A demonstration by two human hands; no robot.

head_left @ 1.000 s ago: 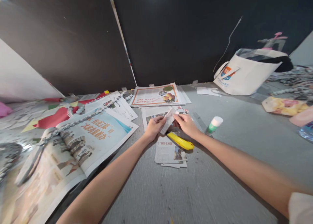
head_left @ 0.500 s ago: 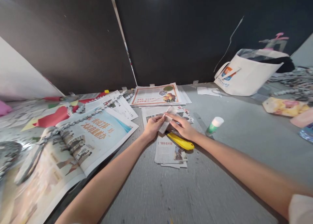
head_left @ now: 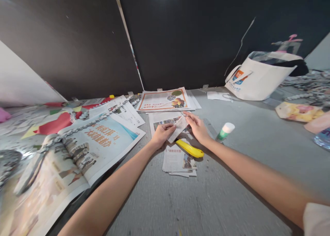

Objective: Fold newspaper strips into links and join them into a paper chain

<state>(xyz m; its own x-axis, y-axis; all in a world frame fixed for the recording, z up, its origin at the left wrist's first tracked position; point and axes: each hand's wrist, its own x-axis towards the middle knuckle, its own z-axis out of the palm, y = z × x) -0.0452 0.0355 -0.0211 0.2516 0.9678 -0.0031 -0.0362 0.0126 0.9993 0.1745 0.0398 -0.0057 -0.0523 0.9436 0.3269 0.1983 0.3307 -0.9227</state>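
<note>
Between my two hands is a small folded piece of newspaper (head_left: 178, 129), held slanted above the table. My left hand (head_left: 162, 135) pinches its lower left side between thumb and fingers. At the upper right end, the fingers of my right hand (head_left: 197, 126) are closed on the same paper. Just below lies a yellow utility knife (head_left: 190, 148), resting on a small stack of cut newspaper pieces (head_left: 175, 160). A glue stick (head_left: 226, 131) with a white cap and green body stands to the right of my right hand.
An open magazine (head_left: 113, 132) covers the left side, with a braided paper strip (head_left: 85, 126) across it. Printed sheets (head_left: 162, 101) lie at the back before a dark panel (head_left: 180, 40). A white bag (head_left: 260, 77) stands back right; a flowered item (head_left: 296, 111) lies nearer.
My right hand has shifted up and slightly right along the newspaper piece, showing more of the paper between the hands. My left hand stays nearly where it was.
</note>
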